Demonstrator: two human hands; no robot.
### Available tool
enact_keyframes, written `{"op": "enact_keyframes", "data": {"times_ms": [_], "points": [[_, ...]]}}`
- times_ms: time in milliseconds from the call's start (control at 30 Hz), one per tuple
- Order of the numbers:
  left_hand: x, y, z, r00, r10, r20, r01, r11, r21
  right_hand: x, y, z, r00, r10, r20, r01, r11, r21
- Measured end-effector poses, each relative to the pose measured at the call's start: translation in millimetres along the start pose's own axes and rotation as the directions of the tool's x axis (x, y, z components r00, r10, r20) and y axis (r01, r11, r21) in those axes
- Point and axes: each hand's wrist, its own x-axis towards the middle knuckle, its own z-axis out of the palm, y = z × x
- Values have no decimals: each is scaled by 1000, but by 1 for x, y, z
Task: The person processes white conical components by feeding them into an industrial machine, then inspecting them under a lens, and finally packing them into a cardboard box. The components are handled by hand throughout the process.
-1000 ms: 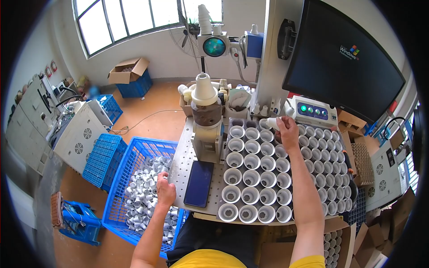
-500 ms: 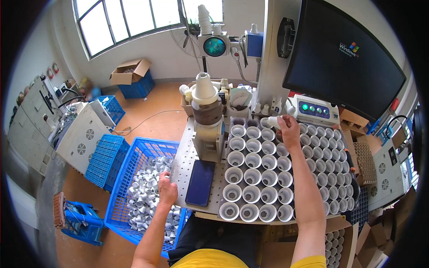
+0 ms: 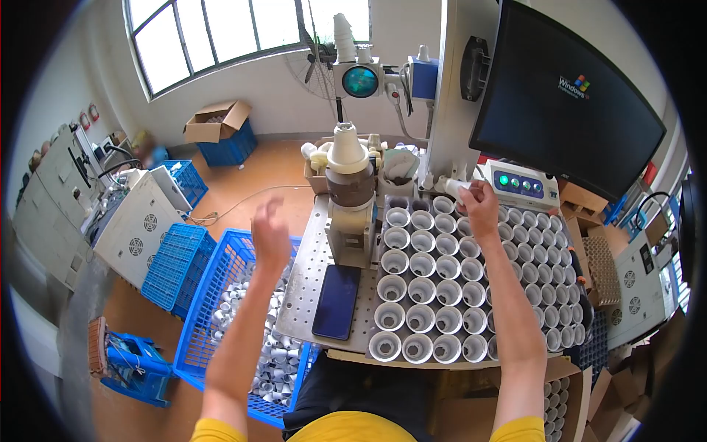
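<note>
My right hand (image 3: 482, 210) pinches a white cup-shaped plastic part (image 3: 457, 189) above the back of a tray. That tray holds rows of white cup-shaped parts (image 3: 422, 290), standing with their wide mouths up. In the air over the left edge of a perforated metal plate (image 3: 300, 295) is my left hand (image 3: 271, 232), slightly blurred, its fingers apart and nothing visible in them. Below it, a blue plastic basket (image 3: 193, 313) holds a heap of small white parts (image 3: 280, 361). Between my hands stands a beige fixture (image 3: 349, 232) topped by a cream cone-shaped piece (image 3: 347, 151).
A dark phone (image 3: 336, 302) lies on the metal plate. Behind the tray are a control box with green lights (image 3: 521, 186) and a large monitor (image 3: 567, 103). A round green lens unit (image 3: 361, 81) stands behind the fixture. An open carton (image 3: 556, 405) with cups sits below the tray.
My left hand has risen from the basket's right edge and moved forward. My right hand, with the white part, has shifted slightly up and right. The view has tilted a little.
</note>
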Motion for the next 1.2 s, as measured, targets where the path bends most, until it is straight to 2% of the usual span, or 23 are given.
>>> {"op": "enact_keyframes", "data": {"times_ms": [33, 100, 167, 233, 267, 300, 367, 433, 467, 500, 633, 667, 700, 733, 767, 833, 900, 933, 967, 1033, 1067, 1100, 1200], "points": [[23, 21, 12, 983, 126, -133, -138, 986, -90, 1, -19, 9, 999, -29, 19, 28, 999, 33], [70, 53, 32, 953, 270, -140, -289, 947, -141, 0, -62, 38, 996, -80, 44, 75, 992, 101], [99, 67, 67, 947, 309, -85, -314, 948, -59, 8, -90, 66, 980, -149, 128, 134, 984, 118], [102, 94, 67, 892, 436, 119, -448, 887, 113, 7, -121, 102, 967, -223, 125, 193, 957, 217], [104, 104, 60, 852, 474, 224, -515, 836, 189, 10, -127, 120, 953, -277, 123, 252, 950, 183], [109, 104, 49, 867, 475, 150, -496, 850, 177, 10, -132, 135, 937, -328, 123, 309, 939, 150], [122, 91, 16, 882, 471, 14, -467, 871, 153, -5, -143, 158, 922, -306, 238, 289, 951, 106], [98, 85, -34, 781, 611, -129, -555, 774, 305, -16, -141, 169, 913, -278, 298, 260, 961, 100], [96, 54, -51, 861, 498, -98, -498, 867, 30, -19, -136, 173, 914, -269, 303, 245, 963, 115], [94, 16, -65, 921, 389, -33, -385, 891, -243, -20, -130, 176, 915, -261, 308, 232, 964, 129], [44, -120, -106, 983, 153, -98, -143, 985, 101, -20, -123, 179, 914, -293, 280, 269, 956, 121], [36, -178, -116, 936, 335, -110, -276, 890, 362, -18, -119, 178, 900, -331, 286, 284, 939, 192], [27, -223, -125, 859, 508, -68, -377, 717, 586, -13, -112, 173, 887, -366, 281, 299, 920, 253], [13, -231, -135, 945, 302, -126, -224, 877, 425, -8, -104, 165, 876, -399, 272, 314, 899, 305], [-4, -233, -141, 988, 69, -135, -34, 969, 244, 0, -98, 147, 901, -342, 267, 324, 940, 112], [-43, -236, -146, 996, 26, -83, 2, 950, 312, 18, -85, 99, 943, -231, 240, 294, 916, -274], [-82, -192, -124, 992, -78, -100, 102, 958, 266, 30, -58, 59, 947, -50, 316, 231, 791, -566], [-95, -175, -113, 986, -169, -9, 166, 957, 237, 32, -46, 49, 942, 47, 332, 207, 696, -688], [-106, -161, -101, 964, -252, 83, 230, 949, 215, 29, -37, 46, 935, 122, 333, 185, 634, -751], [-128, -141, -68, 975, -190, 114, 175, 976, 126, 19, -25, 40, 911, 265, 315, 152, 495, -856], [-134, -131, -57, 958, -212, 191, 177, 967, 185, 12, -26, 42, 913, 300, 277, 129, 432, -893], [-138, -123, -47, 935, -236, 263, 172, 954, 244, 13, -21, 40, 911, 297, 285, 137, 436, -890], [-149, -117, -18, 932, -155, 328, 69, 963, 259, 18, -11, 35, 916, 252, 312, 179, 437, -881]]}}
